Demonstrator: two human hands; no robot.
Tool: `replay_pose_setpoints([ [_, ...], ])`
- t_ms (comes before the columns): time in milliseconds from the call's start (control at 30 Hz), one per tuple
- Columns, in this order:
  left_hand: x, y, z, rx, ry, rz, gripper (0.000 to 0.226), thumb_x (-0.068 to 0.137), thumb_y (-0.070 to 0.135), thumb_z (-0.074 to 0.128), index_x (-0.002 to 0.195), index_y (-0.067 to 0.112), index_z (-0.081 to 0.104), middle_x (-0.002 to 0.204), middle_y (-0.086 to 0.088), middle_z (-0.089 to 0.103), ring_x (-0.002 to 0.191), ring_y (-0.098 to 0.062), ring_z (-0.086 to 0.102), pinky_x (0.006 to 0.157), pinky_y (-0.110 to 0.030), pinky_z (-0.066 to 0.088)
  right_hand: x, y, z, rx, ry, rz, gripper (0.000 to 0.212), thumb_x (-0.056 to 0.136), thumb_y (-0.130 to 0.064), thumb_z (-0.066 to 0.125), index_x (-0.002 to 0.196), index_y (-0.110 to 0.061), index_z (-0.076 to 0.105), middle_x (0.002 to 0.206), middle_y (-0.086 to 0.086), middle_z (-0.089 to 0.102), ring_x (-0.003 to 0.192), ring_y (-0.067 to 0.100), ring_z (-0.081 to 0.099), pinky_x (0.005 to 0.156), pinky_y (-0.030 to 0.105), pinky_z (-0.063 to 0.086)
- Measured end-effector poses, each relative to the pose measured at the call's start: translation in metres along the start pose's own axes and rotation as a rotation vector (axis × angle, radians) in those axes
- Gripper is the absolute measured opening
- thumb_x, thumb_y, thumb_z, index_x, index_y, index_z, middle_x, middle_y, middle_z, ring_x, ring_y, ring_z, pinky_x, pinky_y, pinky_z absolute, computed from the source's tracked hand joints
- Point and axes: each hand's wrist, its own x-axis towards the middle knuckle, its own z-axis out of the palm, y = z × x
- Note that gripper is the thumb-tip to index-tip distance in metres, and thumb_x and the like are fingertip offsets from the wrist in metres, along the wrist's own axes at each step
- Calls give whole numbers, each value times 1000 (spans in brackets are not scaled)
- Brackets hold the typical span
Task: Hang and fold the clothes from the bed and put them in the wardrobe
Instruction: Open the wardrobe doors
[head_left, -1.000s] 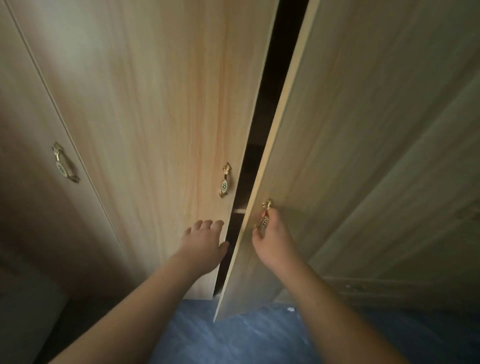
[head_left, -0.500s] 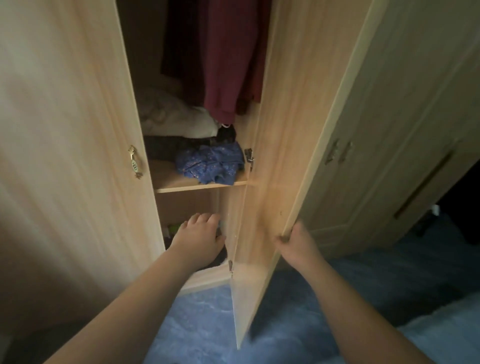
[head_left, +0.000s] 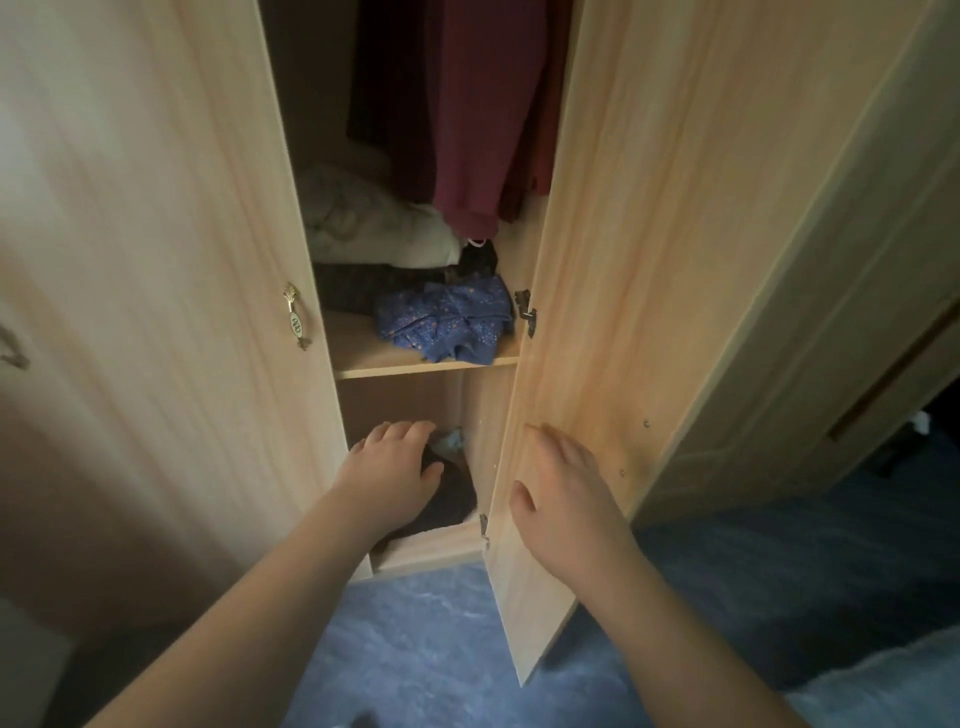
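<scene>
The wooden wardrobe stands with its right door (head_left: 623, 260) swung wide. My right hand (head_left: 566, 493) lies flat against that door's inner face, fingers straight. My left hand (head_left: 395, 467) reaches into the lower compartment, fingers relaxed, over dark clothes (head_left: 447, 499); whether it touches them I cannot tell. On the shelf (head_left: 415, 361) lie a crumpled blue patterned garment (head_left: 447, 325), a dark folded item (head_left: 363, 288) and a pale bundle (head_left: 363, 223). A maroon garment (head_left: 483, 114) hangs above.
The left door (head_left: 156, 234) is closed, with a brass handle (head_left: 296, 322). A blue floor (head_left: 415, 649) runs below. A pale edge of bedding (head_left: 883, 691) shows at the bottom right. More cabinet panels (head_left: 831, 312) stand to the right.
The right door went from nearly closed to wide open. My right hand left the door handle, then the door's edge, and now lies flat on its inner face. My left hand reached into the lower compartment.
</scene>
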Motion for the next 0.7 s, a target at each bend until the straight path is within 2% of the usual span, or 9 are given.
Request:
replay_pose_setpoints([
  [133, 7, -62, -15, -40, 32, -100, 54, 96, 44, 48, 146, 27, 39, 146, 2, 49, 136, -25, 42, 108, -41, 41, 57, -40, 43, -80, -93, -87, 65, 95, -40, 46, 153, -21, 25, 157, 4, 32, 145, 25, 26, 118, 39, 28],
  [267, 31, -137, -36, -126, 56, -230, 51, 98, 42, 49, 147, 29, 37, 150, 3, 47, 136, -24, 44, 108, -41, 41, 112, -84, 88, -127, -198, -162, 67, 95, -43, 47, 155, -26, 24, 161, 3, 26, 148, 25, 21, 120, 39, 24],
  [400, 82, -198, -51, -402, 167, -331, 46, 97, 34, 53, 141, 31, 38, 144, 2, 50, 125, -23, 55, 100, -35, 47, 159, -119, 128, -138, -273, -132, 67, 95, -47, 42, 156, -32, 17, 165, -2, 17, 151, 22, 15, 121, 38, 20],
  [500, 131, -217, -52, -667, 269, -437, 39, 96, 30, 57, 132, 31, 41, 134, 3, 53, 116, -20, 58, 93, -30, 48, 185, -136, 148, -147, -298, -98, 67, 96, -46, 41, 156, -31, 17, 165, -4, 17, 151, 21, 14, 122, 38, 19],
  [567, 159, -217, -45, -762, 272, -431, 34, 96, 27, 58, 127, 27, 44, 128, -1, 55, 112, -21, 59, 95, -33, 51, 194, -144, 154, -123, -288, -70, 66, 97, -44, 43, 156, -30, 18, 164, -4, 19, 151, 21, 14, 122, 38, 20],
  [633, 178, -211, -37, -788, 259, -416, 41, 94, 20, 57, 133, 17, 46, 129, -7, 53, 117, -28, 56, 102, -37, 46, 198, -148, 158, -113, -280, -59, 66, 97, -41, 44, 156, -27, 20, 163, -4, 21, 151, 19, 13, 122, 36, 19],
  [700, 187, -207, -32, -778, 267, -437, 49, 92, 27, 54, 139, 17, 45, 130, -8, 54, 119, -29, 53, 104, -39, 42, 195, -150, 158, -121, -293, -61, 66, 97, -40, 44, 156, -26, 19, 164, -4, 21, 151, 18, 12, 122, 36, 19],
])
